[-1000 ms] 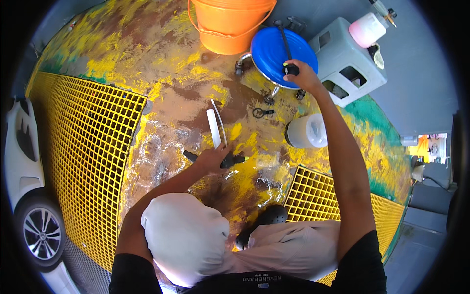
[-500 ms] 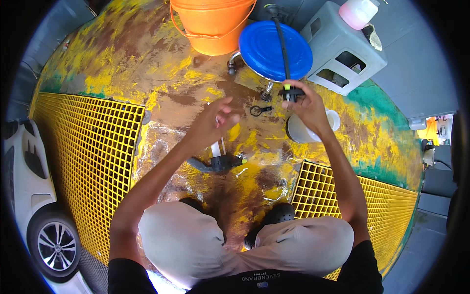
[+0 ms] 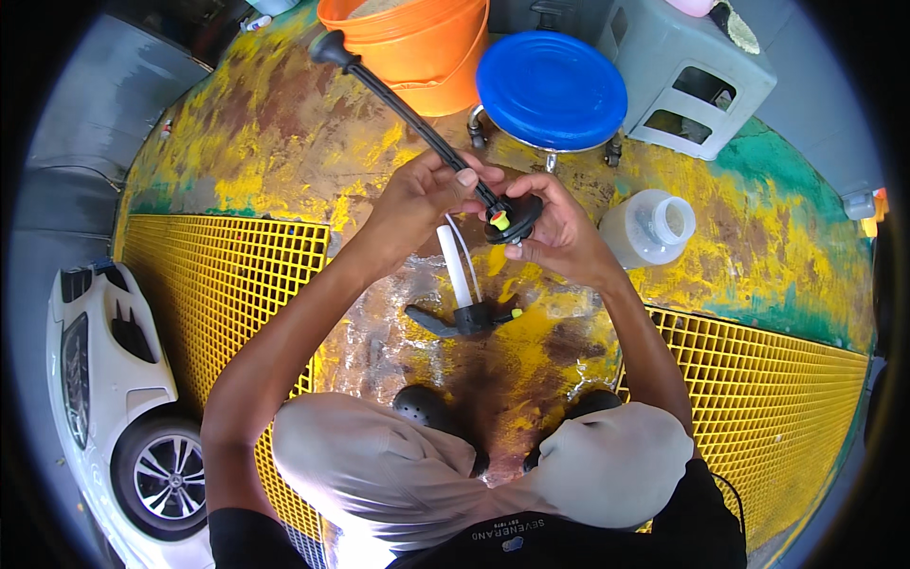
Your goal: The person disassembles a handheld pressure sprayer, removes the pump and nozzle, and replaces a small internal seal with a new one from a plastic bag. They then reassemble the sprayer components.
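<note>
A black pump rod with a flared knob at its far end slants up to the left, off the floor. Its near end runs into a round black cap with a small yellow-green and red fitting. My right hand grips that cap by its rim, thumb below. Around the lower part of the rod, just above the cap, the fingers of my left hand are closed. Beneath my hands, on the floor, lies a black sprayer head with a white tube, a thin hose and a yellow-green tip.
A translucent bottle with a wide mouth is right of my right hand. Beyond stand an orange bucket, a blue round stool and a grey step stool. Yellow floor gratings flank me; a white car is at left.
My left hand has come over and closed on the rod. The rod has swung from pointing away to slanting up left, and my right hand has brought the cap nearer and leftward.
</note>
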The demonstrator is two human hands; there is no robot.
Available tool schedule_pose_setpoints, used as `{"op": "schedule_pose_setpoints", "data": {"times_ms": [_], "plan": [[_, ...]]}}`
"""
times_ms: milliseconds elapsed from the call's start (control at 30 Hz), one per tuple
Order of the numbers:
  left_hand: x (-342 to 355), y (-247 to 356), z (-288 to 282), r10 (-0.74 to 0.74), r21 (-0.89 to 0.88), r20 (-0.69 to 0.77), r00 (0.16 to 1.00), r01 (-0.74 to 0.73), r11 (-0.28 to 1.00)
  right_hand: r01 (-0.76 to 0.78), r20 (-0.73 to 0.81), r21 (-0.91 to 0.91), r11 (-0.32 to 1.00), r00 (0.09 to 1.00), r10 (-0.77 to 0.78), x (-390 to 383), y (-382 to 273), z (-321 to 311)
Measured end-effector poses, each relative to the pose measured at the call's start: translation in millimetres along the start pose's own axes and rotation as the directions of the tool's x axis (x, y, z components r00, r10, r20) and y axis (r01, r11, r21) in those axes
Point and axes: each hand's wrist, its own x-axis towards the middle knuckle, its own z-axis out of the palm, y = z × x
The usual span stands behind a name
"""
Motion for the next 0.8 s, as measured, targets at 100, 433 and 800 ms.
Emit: {"op": "schedule_pose_setpoints", "data": {"times_ms": [100, 433, 800], "plan": [[-6.3, 18.3, -0.1, 0.121, 0.134, -0.031, 0.992, -0.116, 0.984, 0.004, -0.007, 0.116, 0.993, 1.0, -0.003, 8.8, 9.4, 6.2], [-22.7, 37.9, 7.4, 0.351, 0.397, -0.13, 0.927, -0.276, 0.875, -0.006, -0.154, 0.048, 0.999, 0.988, 0.013, 5.1, 56.9, -7.5], [-26.5, 48.3, -19.1, 0.452, 0.475, -0.249, 0.857, -0.299, 0.828, -0.617, -0.623, -0.783, 0.086, 0.774, -0.116, -53.1, 165.8, -114.5]]}}
